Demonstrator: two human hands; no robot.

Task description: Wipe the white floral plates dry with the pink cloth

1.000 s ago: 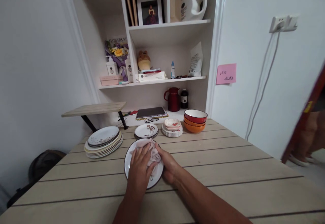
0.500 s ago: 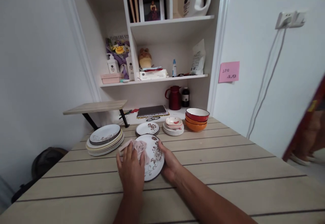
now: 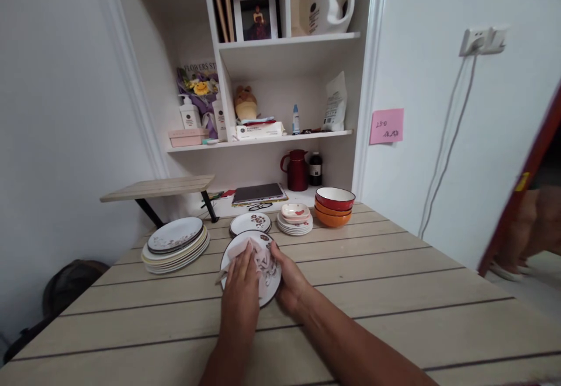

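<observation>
My left hand (image 3: 242, 284) lies flat, fingers spread, pressing a crumpled pale pink cloth (image 3: 258, 256) onto the round white ceramic plate with a dark rim and brown flowers (image 3: 262, 239); my right hand (image 3: 291, 281) pinches its right edge, thumb on top; the plate rests on the pale slatted wooden table (image 3: 377, 292). A hard sideways push could skid it out of my pinch into the smaller flowered plate (image 3: 250, 223) just behind, chipping both.

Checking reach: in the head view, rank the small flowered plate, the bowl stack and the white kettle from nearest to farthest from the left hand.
1. Small flowered plate, just behind the left hand.
2. Bowl stack, back right on the table.
3. White kettle, on the top shelf.
</observation>
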